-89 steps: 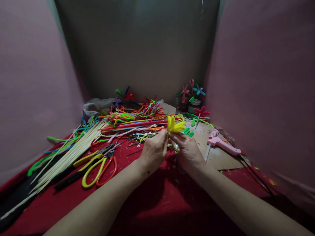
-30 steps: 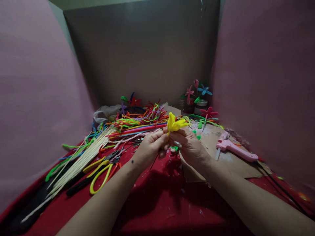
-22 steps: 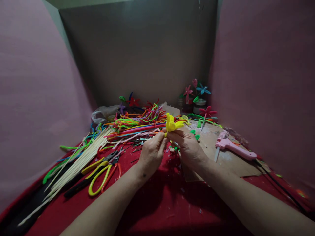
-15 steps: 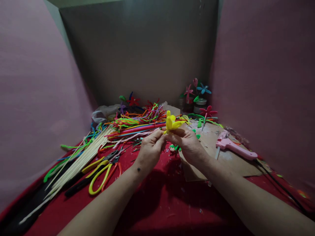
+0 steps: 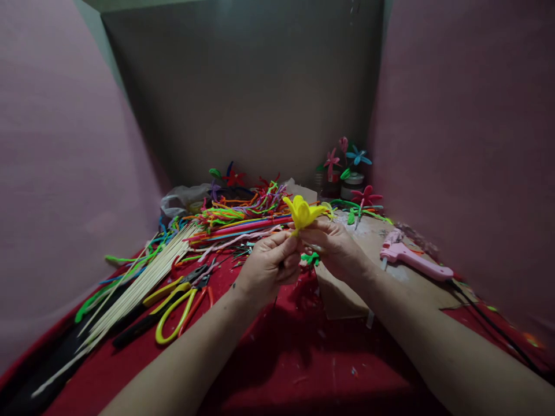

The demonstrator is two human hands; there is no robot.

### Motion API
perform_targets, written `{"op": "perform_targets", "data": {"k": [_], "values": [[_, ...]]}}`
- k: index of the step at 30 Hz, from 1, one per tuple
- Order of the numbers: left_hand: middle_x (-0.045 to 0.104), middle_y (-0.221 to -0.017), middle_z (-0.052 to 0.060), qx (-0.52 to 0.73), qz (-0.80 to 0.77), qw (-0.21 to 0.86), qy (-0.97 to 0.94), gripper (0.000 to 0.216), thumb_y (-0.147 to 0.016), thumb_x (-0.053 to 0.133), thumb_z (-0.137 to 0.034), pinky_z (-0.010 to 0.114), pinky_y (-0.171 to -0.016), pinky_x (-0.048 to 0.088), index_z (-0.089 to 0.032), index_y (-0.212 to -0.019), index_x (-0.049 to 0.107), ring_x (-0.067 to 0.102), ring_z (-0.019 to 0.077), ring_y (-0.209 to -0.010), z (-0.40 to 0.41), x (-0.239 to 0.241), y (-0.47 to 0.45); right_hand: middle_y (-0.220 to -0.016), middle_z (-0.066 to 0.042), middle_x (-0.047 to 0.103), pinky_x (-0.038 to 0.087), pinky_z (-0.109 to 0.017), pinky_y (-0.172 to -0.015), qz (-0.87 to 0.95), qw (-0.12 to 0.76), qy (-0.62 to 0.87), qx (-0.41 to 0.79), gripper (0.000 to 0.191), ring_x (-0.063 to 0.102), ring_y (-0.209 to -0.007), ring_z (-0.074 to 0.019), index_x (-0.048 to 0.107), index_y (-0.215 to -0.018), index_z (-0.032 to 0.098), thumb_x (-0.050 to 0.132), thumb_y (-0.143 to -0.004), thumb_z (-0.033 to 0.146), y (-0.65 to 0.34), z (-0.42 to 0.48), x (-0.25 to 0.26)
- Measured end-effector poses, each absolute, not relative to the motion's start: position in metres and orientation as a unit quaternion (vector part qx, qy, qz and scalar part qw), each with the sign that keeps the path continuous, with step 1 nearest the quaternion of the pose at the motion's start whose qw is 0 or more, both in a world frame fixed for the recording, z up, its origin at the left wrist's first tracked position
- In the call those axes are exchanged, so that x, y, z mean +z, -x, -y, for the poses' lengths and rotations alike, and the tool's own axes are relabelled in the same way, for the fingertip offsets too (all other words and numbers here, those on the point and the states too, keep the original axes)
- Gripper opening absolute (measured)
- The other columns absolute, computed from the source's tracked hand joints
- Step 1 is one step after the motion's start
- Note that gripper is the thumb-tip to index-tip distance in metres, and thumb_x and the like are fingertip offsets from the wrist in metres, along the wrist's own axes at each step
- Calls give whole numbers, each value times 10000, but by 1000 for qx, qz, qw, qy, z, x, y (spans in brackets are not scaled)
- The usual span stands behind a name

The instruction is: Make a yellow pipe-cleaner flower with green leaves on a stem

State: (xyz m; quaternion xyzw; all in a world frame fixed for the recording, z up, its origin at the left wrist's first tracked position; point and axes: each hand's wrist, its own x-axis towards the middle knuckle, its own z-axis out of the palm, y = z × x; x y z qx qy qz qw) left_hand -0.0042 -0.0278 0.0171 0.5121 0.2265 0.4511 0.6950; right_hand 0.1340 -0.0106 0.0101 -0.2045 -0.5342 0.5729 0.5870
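Note:
A yellow pipe-cleaner flower is held up over the red cloth between both my hands. My left hand pinches its base from the left with fingers curled shut. My right hand grips the same base from the right, fingers closed around it. The petals stick up above my fingertips. What lies under the flower inside my fingers is hidden.
A heap of coloured pipe cleaners lies behind. Wooden skewers and yellow-handled scissors are at left. A pink glue gun rests on cardboard at right. Finished flowers stand in pots at the back.
Both hands have stayed together on the yellow flower, turning it slightly; its petals now spread wider and face more toward me. My left fingers have curled tighter.

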Motion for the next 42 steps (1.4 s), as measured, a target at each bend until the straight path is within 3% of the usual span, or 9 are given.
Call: {"op": "perform_targets", "data": {"k": [8, 12, 14, 17, 21, 26, 36, 39, 42], "values": [[263, -451, -108, 348, -149, 808, -451, 189, -840, 537, -295, 126, -318, 243, -149, -721, 519, 80, 5, -320, 29, 12, 11, -718, -9, 672, 416, -294, -687, 524, 489, 177, 674, 198, 566, -651, -139, 729, -786, 208, 723, -620, 316, -140, 11, 6], [273, -457, -108, 329, -164, 797, -479, 199, -825, 546, -325, 133, -318, 230, -148, -738, 518, 95, 5, -321, 27, 14, 11, -700, -2, 652, 381, -257, -604, 500, 514, 184, 672, 231, 517, -603, -114, 726, -811, 197, 733, -596, 280, -137, 10, 3], [345, -479, -87, 366, -204, 734, -535, 221, -828, 534, -355, 150, -336, 244, -151, -747, 511, 180, 13, -325, 25, 15, 10, -693, 10, 641, 346, -235, -554, 478, 546, 198, 659, 203, 475, -568, -90, 723, -784, 193, 741, -593, 262, -134, 8, 1], [433, -521, -49, 439, -296, 549, -647, 259, -844, 505, -376, 177, -394, 289, -156, -709, 492, 350, 46, -389, 23, 12, 7, -717, 14, 644, 319, -226, -536, 461, 578, 217, 637, 158, 470, -592, -91, 718, -786, 198, 721, -641, 261, -131, 6, -4], [412, -556, -53, 492, -382, 361, -693, 217, -839, 512, -336, 175, -446, 274, -161, -710, 512, 339, 48, -463, 22, 0, 3, -765, 19, 660, 321, -234, -561, 468, 603, 231, 603, 160, 475, -631, -101, 718, -815, 204, 707, -657, 228, -129, 8, -7], [327, -507, -71, 484, -351, 474, -647, 278, -811, 547, -367, 180, -409, 195, -159, -641, 473, 250, 36, -425, 22, 2, 2, -727, 32, 656, 339, -240, -573, 474, 599, 210, 611, 146, 477, -616, -102, 716, -816, 217, 701, -673, 237, -128, 9, -8], [300, -459, -91, 378, -232, 707, -551, 235, -807, 561, -376, 156, -346, 144, -157, -734, 517, 156, 21, -349, 18, 6, 11, -700, 14, 643, 391, -260, -641, 497, 563, 186, 633, 198, 510, -639, -112, 722, -780, 210, 756, -620, 321, -131, 9, -5], [392, -499, -64, 388, -271, 647, -598, 261, -826, 524, -399, 164, -357, 222, -156, -730, 516, 267, 31, -353, 18, 8, 9, -753, 7, 657, 379, -254, -592, 493, 592, 210, 602, 212, 505, -616, -108, 716, -839, 220, 729, -658, 330, -130, 7, -10], [481, -564, -39, 453, -338, 482, -670, 213, -825, 529, -362, 188, -447, 332, -159, -760, 543, 414, 63, -445, 21, 6, 3, -730, 8, 660, 367, -248, -560, 475, 617, 235, 582, 203, 497, -594, -109, 717, -819, 214, 732, -651, 327, -128, 6, -14]]}}
